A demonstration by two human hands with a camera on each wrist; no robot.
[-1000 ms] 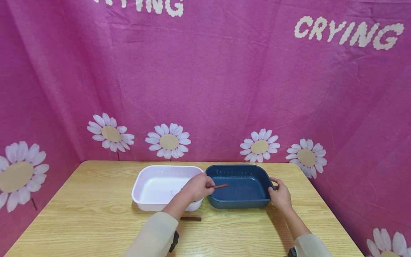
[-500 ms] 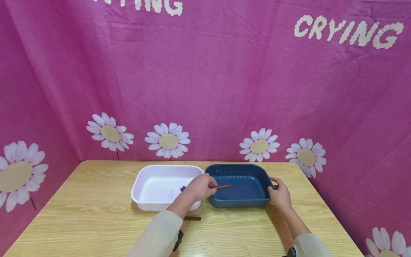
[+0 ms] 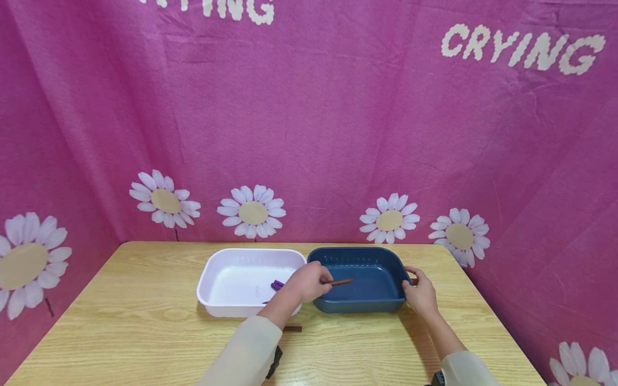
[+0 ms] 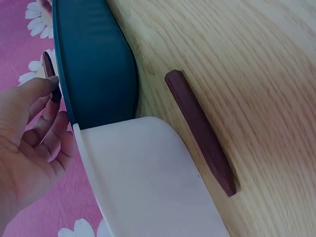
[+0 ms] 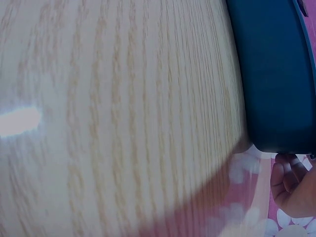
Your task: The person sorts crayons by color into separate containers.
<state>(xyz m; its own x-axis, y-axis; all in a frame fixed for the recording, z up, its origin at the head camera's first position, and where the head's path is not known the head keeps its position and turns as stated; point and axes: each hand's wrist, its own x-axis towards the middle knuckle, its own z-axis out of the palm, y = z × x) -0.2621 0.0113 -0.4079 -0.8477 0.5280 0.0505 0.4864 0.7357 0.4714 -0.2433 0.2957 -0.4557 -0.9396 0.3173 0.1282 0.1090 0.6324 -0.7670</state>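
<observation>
My left hand (image 3: pixel 311 281) pinches a slim reddish-brown stick (image 3: pixel 344 282) between thumb and fingers. The stick points right, over the left part of the dark blue tub (image 3: pixel 359 306). In the left wrist view, the held stick (image 4: pixel 48 65) is partly hidden by the fingers and the tub wall. My right hand (image 3: pixel 421 294) grips the right end of the blue tub, thumb at the rim and fingers beyond it. A second brown stick (image 3: pixel 293 328) lies on the table; the left wrist view shows this faceted stick (image 4: pixel 202 133) with one tapered end.
Left of the blue tub, and touching it, stands a white tub (image 3: pixel 232 310). Purple pen-like things (image 3: pixel 277 284) lie in it, partly behind the left arm. The wooden table (image 3: pixel 145 332) ends at a pink daisy-print cloth (image 3: pixel 318 134).
My left hand has moved slightly right with the stick, farther over the blue tub. More of the purple things shows behind the arm. The right hand keeps its place on the tub.
</observation>
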